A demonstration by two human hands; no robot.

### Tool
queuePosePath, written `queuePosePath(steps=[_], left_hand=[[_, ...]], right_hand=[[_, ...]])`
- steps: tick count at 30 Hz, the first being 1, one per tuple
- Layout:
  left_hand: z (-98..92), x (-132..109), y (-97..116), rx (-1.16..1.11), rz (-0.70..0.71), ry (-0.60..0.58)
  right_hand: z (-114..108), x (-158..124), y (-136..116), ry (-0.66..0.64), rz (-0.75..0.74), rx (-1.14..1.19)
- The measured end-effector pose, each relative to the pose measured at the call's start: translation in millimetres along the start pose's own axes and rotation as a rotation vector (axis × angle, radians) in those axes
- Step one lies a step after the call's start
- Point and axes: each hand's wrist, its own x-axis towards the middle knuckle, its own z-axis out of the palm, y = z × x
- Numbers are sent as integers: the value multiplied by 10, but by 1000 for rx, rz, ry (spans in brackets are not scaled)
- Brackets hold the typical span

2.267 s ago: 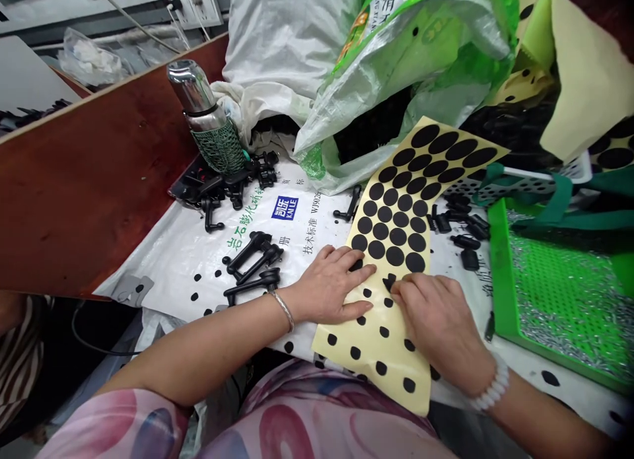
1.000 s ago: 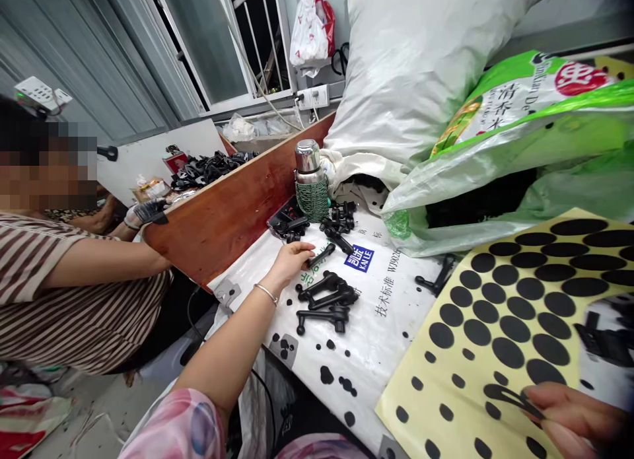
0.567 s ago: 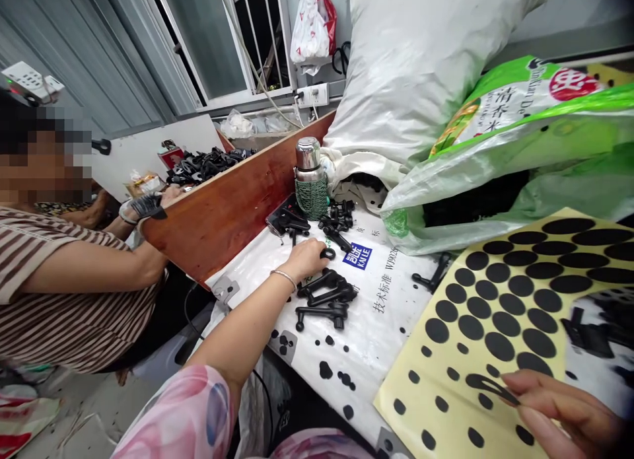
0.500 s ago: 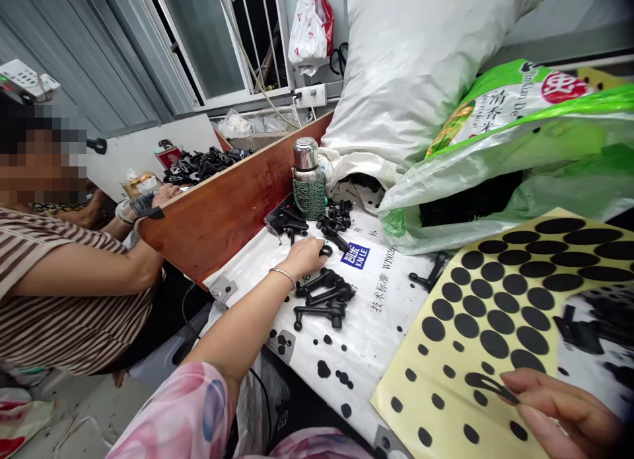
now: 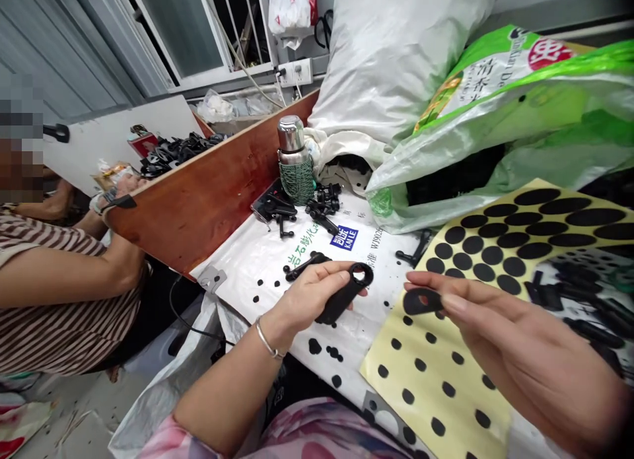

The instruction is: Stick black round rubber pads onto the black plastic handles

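Here's the left hand (image 5: 312,299), curled firmly around a black plastic lever handle (image 5: 339,300), its ring end poking out just past the fingers! Over on the right, the right hand (image 5: 520,343) pinches a black round rubber pad (image 5: 421,302) between its fingertips, holding it up just apart from that ring. Beneath the pad, a cream backing sheet (image 5: 436,386) dotted with black circles lies across the right side of the white-sacked desk (image 5: 238,261), near a blue KAILE logo (image 5: 344,238). Toward the back edge, a cluster of black handles (image 5: 321,207) sits beside a steel flask in green mesh (image 5: 294,156), and a single black handle (image 5: 303,266) lies closer to the left hand. A reddish wooden board (image 5: 198,214) runs along the desk's left edge, and beyond it sits a co-worker in a striped top (image 5: 49,307), arm reaching toward the far side!
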Motion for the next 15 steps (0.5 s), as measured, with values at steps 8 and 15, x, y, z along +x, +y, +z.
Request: queuePosePath(steps=[8, 15], left_hand=[[243, -107, -92, -64, -24, -74], [288, -121, -116, -28, 16, -82]], right_hand=[[110, 1, -29, -139, 226, 169], [145, 11, -3, -209, 293, 240]])
